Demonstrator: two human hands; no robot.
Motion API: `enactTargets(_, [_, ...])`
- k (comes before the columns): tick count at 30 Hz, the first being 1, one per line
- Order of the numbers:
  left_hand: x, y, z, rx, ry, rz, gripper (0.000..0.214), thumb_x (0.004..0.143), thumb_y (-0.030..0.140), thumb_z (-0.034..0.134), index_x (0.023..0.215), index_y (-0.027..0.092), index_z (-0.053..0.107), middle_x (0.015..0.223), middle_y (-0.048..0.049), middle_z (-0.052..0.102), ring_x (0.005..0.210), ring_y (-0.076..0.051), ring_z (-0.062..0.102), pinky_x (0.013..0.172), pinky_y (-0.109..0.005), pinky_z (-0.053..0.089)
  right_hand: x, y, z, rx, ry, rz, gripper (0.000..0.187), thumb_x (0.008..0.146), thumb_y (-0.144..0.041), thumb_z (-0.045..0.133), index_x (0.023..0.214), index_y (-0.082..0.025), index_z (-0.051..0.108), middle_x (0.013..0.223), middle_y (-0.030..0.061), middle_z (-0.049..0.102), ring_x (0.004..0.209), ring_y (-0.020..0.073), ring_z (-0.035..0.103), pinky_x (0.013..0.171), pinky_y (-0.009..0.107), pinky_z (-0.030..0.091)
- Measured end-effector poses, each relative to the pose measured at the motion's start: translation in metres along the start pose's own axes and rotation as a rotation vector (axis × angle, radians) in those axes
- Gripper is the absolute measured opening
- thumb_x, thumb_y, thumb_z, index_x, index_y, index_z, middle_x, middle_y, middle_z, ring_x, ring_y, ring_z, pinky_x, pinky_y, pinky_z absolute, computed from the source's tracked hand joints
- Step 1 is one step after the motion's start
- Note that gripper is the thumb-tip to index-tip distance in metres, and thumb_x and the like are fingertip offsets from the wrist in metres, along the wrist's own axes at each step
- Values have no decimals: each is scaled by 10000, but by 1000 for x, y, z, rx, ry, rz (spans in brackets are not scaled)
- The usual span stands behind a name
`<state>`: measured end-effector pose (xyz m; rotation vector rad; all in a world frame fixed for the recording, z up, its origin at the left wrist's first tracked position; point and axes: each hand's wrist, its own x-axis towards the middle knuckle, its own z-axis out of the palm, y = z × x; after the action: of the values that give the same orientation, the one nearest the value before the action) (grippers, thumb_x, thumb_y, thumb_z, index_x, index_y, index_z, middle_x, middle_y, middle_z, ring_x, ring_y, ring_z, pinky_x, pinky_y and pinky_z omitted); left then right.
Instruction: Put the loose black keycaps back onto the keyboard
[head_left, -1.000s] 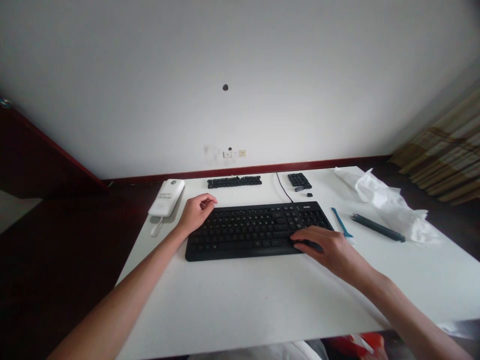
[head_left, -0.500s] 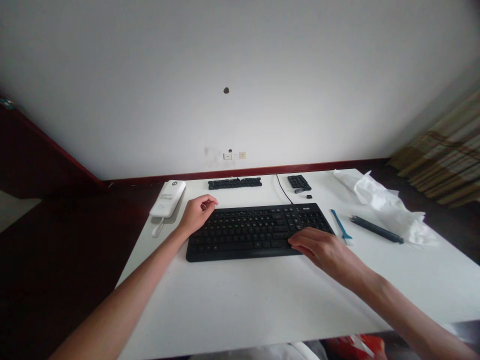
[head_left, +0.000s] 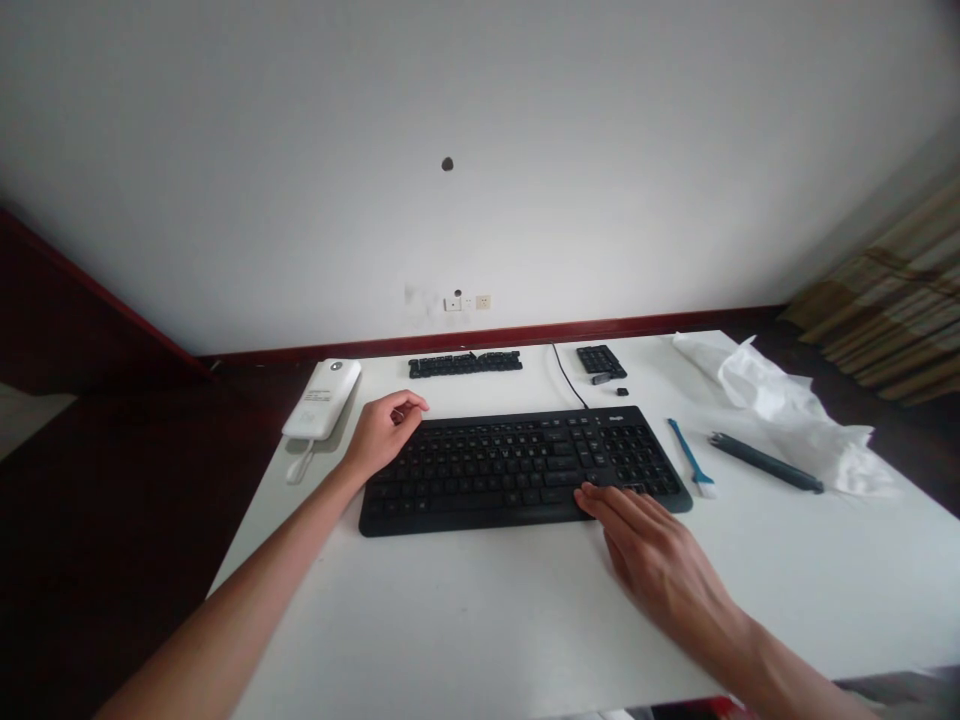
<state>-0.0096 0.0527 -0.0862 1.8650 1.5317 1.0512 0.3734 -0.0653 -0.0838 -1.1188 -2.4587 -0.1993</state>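
Observation:
A black keyboard [head_left: 480, 470] lies flat on the white table [head_left: 450, 620], its cable running to the back. My left hand [head_left: 386, 432] covers the keyboard's far left corner, fingers curled toward the thumb. Whether anything is inside that curl is hidden. Over the lower right keys, beside the arrow keys, is my right hand [head_left: 649, 545]. Its fingers are pressed together with the tips at the keys; what they may pinch is too small to tell. Right of the keyboard lies a blue brush [head_left: 688, 455] with pale bristles.
Behind the keyboard are a block of loose black keycaps [head_left: 465, 365], a smaller keycap block [head_left: 598, 361] and a single keycap [head_left: 622, 392]. A white power bank [head_left: 322, 400] lies at left. A dark rod-shaped tool [head_left: 765, 462] and crumpled white sheeting [head_left: 780, 410] lie at right.
My right hand has shifted down and rotated, uncovering more of the number pad, with its fingertips still by the lower right keys. My left hand keeps its place at the corner. The view has shifted slightly.

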Motion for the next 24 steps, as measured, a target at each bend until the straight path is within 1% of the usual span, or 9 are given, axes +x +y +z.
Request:
enactTargets(5, [1, -5, 1, -10, -8, 9, 180, 917, 305, 609, 900, 198, 753, 912, -21, 769, 800, -171, 675, 751, -280, 502, 5, 3, 5, 117, 48, 65, 327, 979, -48, 459, 1174, -132, 709, 1113, 113, 752, 904, 218, 727, 808, 373, 626])
enactTargets(8, [1, -7, 1, -12, -10, 18, 189, 924, 314, 604, 902, 202, 754, 924, -23, 771, 818, -176, 682, 758, -284, 502, 16, 19, -3, 236, 21, 70, 334, 960, -37, 461, 1056, -186, 744, 1032, 63, 765, 905, 191, 722, 805, 327, 612])
enactTargets(10, [1, -7, 1, -14, -7, 17, 188, 921, 313, 603, 904, 203, 755, 915, -23, 771, 813, -177, 681, 755, -285, 501, 28, 42, -9, 265, 27, 42, 322, 953, -56, 477, 970, -220, 754, 960, 32, 773, 889, 185, 721, 789, 311, 599])
enactTargets(11, [0, -7, 1, -14, -6, 17, 185, 916, 310, 605, 904, 203, 756, 905, -23, 769, 804, -177, 679, 751, -286, 500, 36, 58, -13, 252, 53, 61, 306, 953, -78, 486, 984, -218, 756, 977, 37, 777, 920, 195, 726, 821, 323, 597])
enactTargets(13, [0, -6, 0, -12, -6, 19, 182, 909, 307, 606, 900, 204, 757, 886, -22, 766, 784, -175, 673, 747, -288, 497, 53, 94, -17, 189, 75, 175, 273, 968, -149, 509, 1036, -222, 762, 1042, 44, 782, 924, 204, 734, 861, 343, 591])
enactTargets(15, [0, -6, 0, -9, -8, 23, 189, 910, 313, 602, 893, 204, 755, 885, -23, 766, 773, -174, 669, 747, -291, 495, 69, 132, -19, 143, 18, 269, 248, 970, -231, 537, 1058, -228, 769, 1075, 42, 789, 808, 194, 733, 800, 345, 592])
enactTargets(18, [0, -6, 1, -2, -5, 21, 200, 917, 325, 596, 890, 205, 753, 889, -27, 767, 764, -173, 662, 739, -292, 492, 82, 175, -13, 148, -105, 299, 246, 966, -327, 571, 1042, -233, 785, 1035, 45, 801, 729, 187, 730, 728, 332, 587])
enactTargets(20, [1, -7, 1, 0, -4, 20, 198, 918, 327, 597, 895, 205, 752, 892, -28, 767, 766, -174, 661, 733, -290, 491, 81, 188, -6, 200, -113, 299, 224, 948, -325, 587, 987, -231, 787, 996, 45, 803, 769, 194, 743, 737, 322, 594])
enactTargets(24, [1, -11, 2, -9, -13, 22, 190, 925, 322, 596, 909, 208, 748, 903, -24, 762, 778, -173, 665, 729, -283, 494, 69, 192, 3, 281, -81, 320, 202, 931, -357, 630, 977, -241, 789, 1047, 40, 804, 831, 206, 758, 803, 337, 604])
